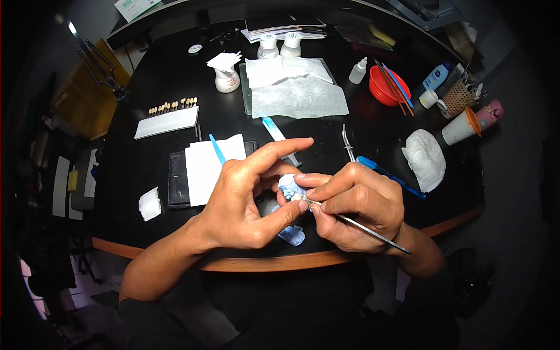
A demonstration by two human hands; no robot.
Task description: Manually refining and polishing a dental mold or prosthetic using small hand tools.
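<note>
Near the front edge of the table, my left hand [242,201] pinches a small light-blue dental cast piece [288,184] between thumb and fingers, with the index finger stretched out above it. My right hand [361,201] grips a slim metal dental instrument [376,234] like a pen. Its working end meets a whitish part of the cast by my left thumb; the fingers partly cover the contact. Below my hands, another light-blue cast piece [291,235] lies on the black table [192,233].
Left: folded paper [198,175] on a black block, a tooth shade guide [166,123]. Beyond my hands: a syringe [273,129], a paper-covered slab [297,102], white-capped jars [292,45]. Right: bent-tipped tweezers [348,143], a blue-handled tool [391,175], wadded tissue [424,160], a red bowl [382,90].
</note>
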